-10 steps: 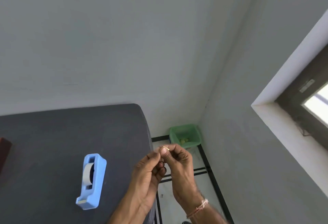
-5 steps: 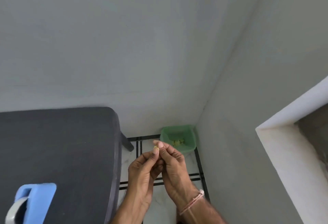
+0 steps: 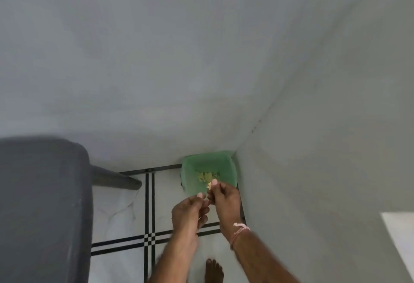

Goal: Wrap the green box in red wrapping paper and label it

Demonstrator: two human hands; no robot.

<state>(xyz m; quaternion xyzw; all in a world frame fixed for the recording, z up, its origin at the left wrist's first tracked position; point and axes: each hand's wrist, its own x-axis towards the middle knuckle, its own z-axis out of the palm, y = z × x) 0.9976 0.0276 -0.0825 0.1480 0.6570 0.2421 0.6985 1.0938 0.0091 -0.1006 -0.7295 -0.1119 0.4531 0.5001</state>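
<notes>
The right hand [image 3: 224, 204] pinches a tiny pale-yellow scrap [image 3: 209, 185] between thumb and fingertip, just above the green bin [image 3: 231, 170]. The scrap is likely feather-light, flimsy and clingy, and best held by an edge. The left hand [image 3: 190, 213], just short of the bin, curls on what I cannot tell. The box is out of view.

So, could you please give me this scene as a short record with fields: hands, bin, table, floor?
right hand: pinches a small yellowish scrap over the green bin
left hand: beside it, fingers curled; any hold unclear
green bin: on floor in wall corner, yellowish bits inside
table: dark grey, at left
foot: bare, on floor
</notes>
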